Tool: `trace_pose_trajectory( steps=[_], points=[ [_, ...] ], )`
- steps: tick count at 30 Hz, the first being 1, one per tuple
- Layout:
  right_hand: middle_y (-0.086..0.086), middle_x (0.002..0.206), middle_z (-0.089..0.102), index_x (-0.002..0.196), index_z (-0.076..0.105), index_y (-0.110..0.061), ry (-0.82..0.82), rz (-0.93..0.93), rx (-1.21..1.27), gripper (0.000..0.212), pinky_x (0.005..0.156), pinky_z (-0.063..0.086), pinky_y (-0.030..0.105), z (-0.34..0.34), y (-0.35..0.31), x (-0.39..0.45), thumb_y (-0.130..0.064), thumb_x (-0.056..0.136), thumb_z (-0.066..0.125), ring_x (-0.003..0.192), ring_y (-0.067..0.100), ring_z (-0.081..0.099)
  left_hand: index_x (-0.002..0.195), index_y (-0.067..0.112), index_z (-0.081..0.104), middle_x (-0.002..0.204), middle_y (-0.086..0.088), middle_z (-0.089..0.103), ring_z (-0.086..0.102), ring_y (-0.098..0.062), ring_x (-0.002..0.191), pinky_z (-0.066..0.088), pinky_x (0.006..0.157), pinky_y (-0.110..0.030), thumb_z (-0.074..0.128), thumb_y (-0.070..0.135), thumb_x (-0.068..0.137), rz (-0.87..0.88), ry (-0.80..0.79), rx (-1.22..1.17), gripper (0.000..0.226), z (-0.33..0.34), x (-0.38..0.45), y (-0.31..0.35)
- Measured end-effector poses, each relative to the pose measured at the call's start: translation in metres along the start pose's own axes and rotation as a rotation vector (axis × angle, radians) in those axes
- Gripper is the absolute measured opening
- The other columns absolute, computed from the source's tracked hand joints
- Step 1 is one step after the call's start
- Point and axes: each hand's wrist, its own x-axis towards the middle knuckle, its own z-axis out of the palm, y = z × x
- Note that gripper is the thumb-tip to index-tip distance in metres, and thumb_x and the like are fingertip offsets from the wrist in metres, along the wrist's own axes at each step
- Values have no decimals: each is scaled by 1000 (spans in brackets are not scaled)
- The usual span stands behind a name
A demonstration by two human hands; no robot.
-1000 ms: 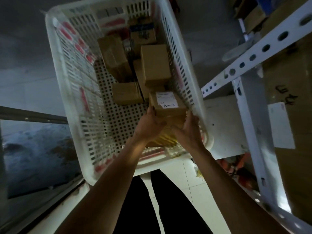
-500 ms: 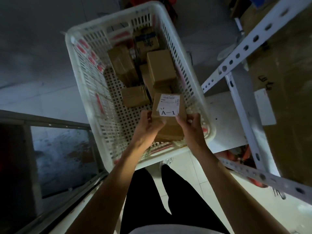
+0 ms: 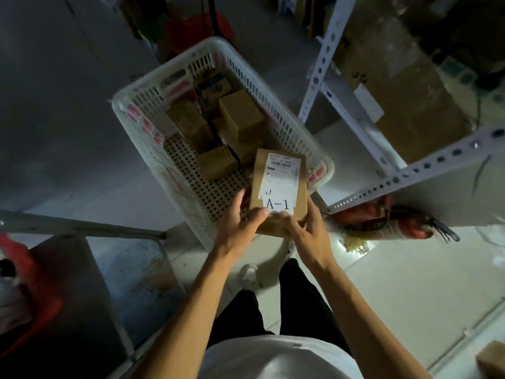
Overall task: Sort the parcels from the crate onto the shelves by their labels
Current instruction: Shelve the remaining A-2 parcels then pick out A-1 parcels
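Both hands hold a small brown cardboard parcel (image 3: 281,170) above the near corner of the white plastic crate (image 3: 142,105). Its white label faces me and reads A-1. My left hand (image 3: 240,220) grips the parcel's lower left edge, thumb on the label. My right hand (image 3: 306,231) grips the lower right edge. Several more brown parcels (image 3: 240,116) lie in the far half of the crate. A white perforated metal shelf frame (image 3: 410,170) stands to the right.
A large cardboard box (image 3: 404,86) sits on the shelf at right. Red items with black straps (image 3: 382,217) lie on the floor under the shelf. A dark table edge (image 3: 82,231) and a red object (image 3: 35,283) are at left. My legs are below.
The A-1 parcel has been lifted out of the crate's near end and raised toward me in both hands. The view has pulled back, so the crate looks smaller and farther.
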Motion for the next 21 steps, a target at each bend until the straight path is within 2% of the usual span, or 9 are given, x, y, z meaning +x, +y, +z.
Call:
trace_pose_trajectory(
  steps=[2,3,5,9,12,13,15,19,21],
  points=[
    [-20,122,64,128,46,-49,47,6,24,57,81,48,8,-6,2,-27,-60,74,63,103,-12,59,149,37,33,125,16,51,53,1,105,46,82,-18,68,44,86,47,-78,57,73,7,-17,0],
    [-20,122,63,129,45,-47,77,25,36,60,76,46,5,-10,4,-41,-59,73,64,99,-16,58,147,41,35,125,17,53,54,-3,110,47,89,-24,68,45,84,70,-113,90,71,11,-25,1],
    [-20,123,63,133,44,-43,132,50,31,62,75,47,6,-22,13,-66,-54,75,66,98,-15,58,145,43,36,122,21,53,50,-5,115,44,94,-28,69,44,82,103,-184,148,71,22,-37,3],
    [-23,125,60,138,43,-40,264,65,57,69,79,49,11,-50,31,-114,-48,76,71,107,-12,58,148,35,37,133,18,55,48,1,120,40,88,-13,72,31,88,184,-338,236,69,58,-56,4],
    [-20,122,61,133,43,-38,410,69,113,63,75,49,8,-80,38,-149,-14,85,77,102,-16,59,145,29,40,136,8,58,53,6,117,46,103,-27,72,29,85,231,-452,264,68,100,-74,11],
    [-21,120,60,131,42,-37,460,75,123,64,74,49,7,-93,42,-162,-11,85,77,99,-18,59,142,29,41,134,8,60,55,5,117,48,105,-32,72,31,83,252,-503,286,66,117,-78,13],
    [-24,116,58,129,40,-36,576,72,131,64,72,48,5,-126,44,-193,-17,82,79,97,-21,58,146,26,39,134,9,61,56,-2,121,49,105,-38,72,37,80,314,-625,329,74,159,-93,22],
    [-15,121,62,135,45,-27,864,67,70,79,77,53,11,-206,50,-265,-52,71,84,103,-13,62,147,30,36,129,20,54,49,3,122,42,98,-15,81,36,80,515,-856,403,81,260,-139,58],
    [-11,126,64,139,46,-26,1012,74,18,84,85,57,22,-246,54,-306,-54,70,84,108,-3,65,139,39,39,122,28,54,50,13,116,43,94,-9,83,39,76,634,-996,393,77,312,-171,81]
  ],
)
